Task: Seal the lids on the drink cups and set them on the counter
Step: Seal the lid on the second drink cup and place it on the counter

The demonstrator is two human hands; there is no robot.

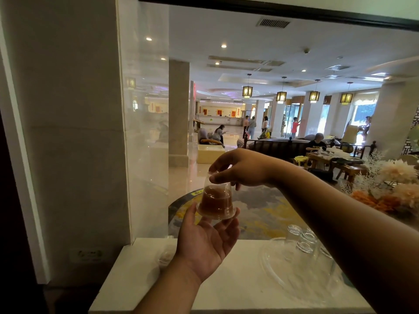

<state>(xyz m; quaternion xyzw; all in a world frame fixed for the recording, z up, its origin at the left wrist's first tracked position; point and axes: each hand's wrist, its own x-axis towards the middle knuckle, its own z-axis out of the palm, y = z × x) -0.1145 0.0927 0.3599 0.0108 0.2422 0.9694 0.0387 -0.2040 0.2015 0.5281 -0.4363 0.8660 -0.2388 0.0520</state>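
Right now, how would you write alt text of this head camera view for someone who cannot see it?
Two hands hold a clear plastic cup of brown drink above a white counter: the right hand pinches its narrow top, the left hand cradles its wide end. At the counter's right stand clear drinking glasses.

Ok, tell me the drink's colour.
The drink is reddish brown, inside the clear cup; head view.

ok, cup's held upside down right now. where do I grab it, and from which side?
Probably the bare middle of the wall, from the side. The cup stands inverted: its wide end sits in the left hand, and the right hand pinches the narrow base from above. Top and bottom are taken.
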